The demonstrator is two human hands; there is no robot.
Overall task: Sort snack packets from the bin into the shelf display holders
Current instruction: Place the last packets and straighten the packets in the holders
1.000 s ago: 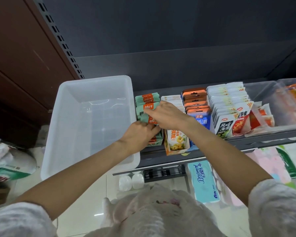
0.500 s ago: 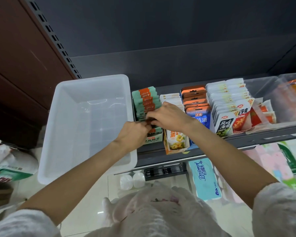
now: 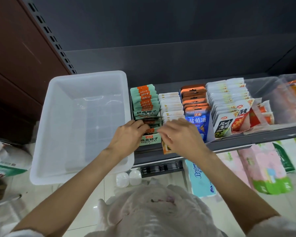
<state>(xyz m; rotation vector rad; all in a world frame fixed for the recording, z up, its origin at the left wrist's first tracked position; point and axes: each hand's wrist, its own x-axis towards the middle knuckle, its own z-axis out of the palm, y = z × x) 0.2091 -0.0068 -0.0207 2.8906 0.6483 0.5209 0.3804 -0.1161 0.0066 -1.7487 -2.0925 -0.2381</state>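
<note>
The white bin (image 3: 82, 124) sits on the shelf (image 3: 160, 157), touching the left side of the green packet holder (image 3: 149, 140). The left hand (image 3: 126, 136) has its grip curled on the green packets (image 3: 146, 106) at the holder's front. The right hand (image 3: 181, 135), just right of the holder, hovers with loosely bent fingers holding nothing.

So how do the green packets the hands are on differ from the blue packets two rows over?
The green packets have orange tops and fill the leftmost holder beside the bin; the blue packets have orange tops with hang holes. The left hand touches the green row's front, while the blue row is only partly hidden behind the right hand. Both stand upright in rows.
</note>
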